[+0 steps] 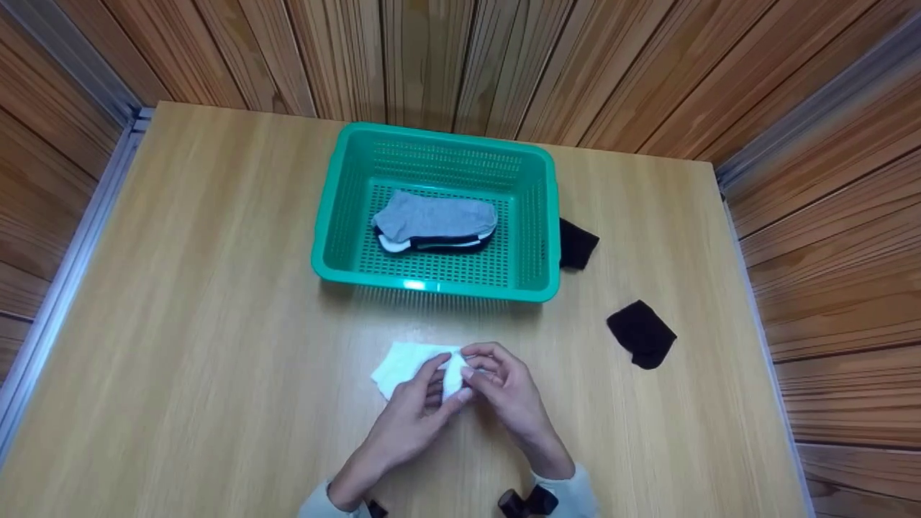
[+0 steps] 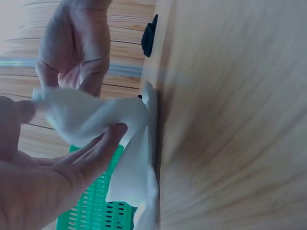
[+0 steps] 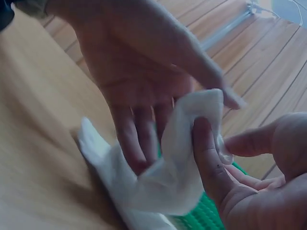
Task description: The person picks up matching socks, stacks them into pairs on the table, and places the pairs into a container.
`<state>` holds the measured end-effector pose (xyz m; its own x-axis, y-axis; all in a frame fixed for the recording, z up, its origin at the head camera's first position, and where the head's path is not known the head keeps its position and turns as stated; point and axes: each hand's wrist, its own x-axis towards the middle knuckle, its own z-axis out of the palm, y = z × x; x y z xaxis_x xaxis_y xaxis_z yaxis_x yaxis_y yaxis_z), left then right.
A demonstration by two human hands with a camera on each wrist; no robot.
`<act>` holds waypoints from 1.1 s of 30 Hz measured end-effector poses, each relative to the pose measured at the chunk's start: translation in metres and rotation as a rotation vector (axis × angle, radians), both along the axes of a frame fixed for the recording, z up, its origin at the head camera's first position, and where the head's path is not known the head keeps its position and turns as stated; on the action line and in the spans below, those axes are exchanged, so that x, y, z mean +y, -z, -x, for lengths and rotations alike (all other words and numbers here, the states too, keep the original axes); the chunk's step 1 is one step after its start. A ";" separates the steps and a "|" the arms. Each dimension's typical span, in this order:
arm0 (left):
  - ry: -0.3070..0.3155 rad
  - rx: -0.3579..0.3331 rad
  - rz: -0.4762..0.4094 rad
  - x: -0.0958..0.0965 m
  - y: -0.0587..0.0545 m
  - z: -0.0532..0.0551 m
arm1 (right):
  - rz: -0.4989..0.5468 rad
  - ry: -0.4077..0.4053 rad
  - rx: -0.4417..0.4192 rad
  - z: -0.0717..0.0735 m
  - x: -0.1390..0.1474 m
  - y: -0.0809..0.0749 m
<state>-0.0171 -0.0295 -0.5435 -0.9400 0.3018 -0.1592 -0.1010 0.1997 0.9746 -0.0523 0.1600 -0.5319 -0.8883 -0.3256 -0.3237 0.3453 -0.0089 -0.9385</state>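
Basket [image 1: 471, 289], green: flat stack inside, grey sock [image 1: 439, 214] uppermost, black and white layers [image 1: 447, 247] beneath; apparently finished portion.
White sock [image 1: 405, 362]: on table [image 1: 216, 324] before basket, one end lifted; seemingly mid-fold, incomplete. Single or pair: cannot tell.
Left hand [image 1: 411, 419]: thumb and fingers about lifted end.
Right hand [image 1: 514, 396]: pinching same end.
Black sock [image 1: 578, 245]: right of basket, partly hidden by it.
Second black sock [image 1: 642, 334]: farther right, nearer hands.
Both black items outside basket, untouched; presumably outstanding.
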 end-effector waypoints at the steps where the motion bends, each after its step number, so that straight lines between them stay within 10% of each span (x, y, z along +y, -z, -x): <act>1: -0.006 0.001 -0.004 -0.001 0.001 0.000 | 0.014 -0.012 -0.011 0.000 -0.001 0.001; 12: -0.199 0.036 0.068 -0.013 -0.006 0.005 | 0.023 0.075 -0.047 0.010 0.013 0.006; 22: -0.144 -0.049 -0.137 -0.021 -0.040 0.003 | 0.109 -0.176 -0.201 0.010 0.016 0.011; 33: -0.262 -0.029 -0.014 -0.043 -0.021 0.014 | 0.012 -0.155 -0.093 0.015 0.034 0.009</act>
